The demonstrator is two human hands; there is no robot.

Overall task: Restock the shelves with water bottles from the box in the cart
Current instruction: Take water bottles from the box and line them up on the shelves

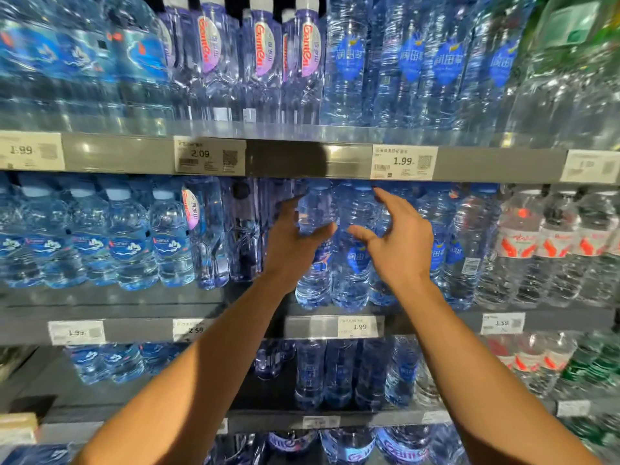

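I am reaching up w/ both arms to the middle shelf [141, 298], and I tell every place from that shelf. My left hand [295, 243] is in front of the bottles on it, near the middle of the row. Its thumb and fingers are spread and bent a bit around the top part of one blue bottle [315, 243]. The thumb is on the front of that bottle. The fingers go behind it, so I can't tell for sure if I am grasping it or only touching.

My right hand [399, 239] is just beside it, to the right. Its fingers are spread and loose, not clenched. It holds nothing. It is in front of the next blue bottle [355, 250], and I can't tell if it touches.

Both bottles stand up straight on the middle shelf, side by side, w/ more blue ones to their right. Further right on that shelf are clear bottles w/ red labels [550, 246]. To the left are short round blue bottles [131, 236].

Above the middle shelf is a price tag that says 1.99 [404, 161]. The shelf above it has tall purple bottles [265, 58]. Below the middle shelf there are more blue bottles [339, 370]. The pic is a bit blurry at the edges.
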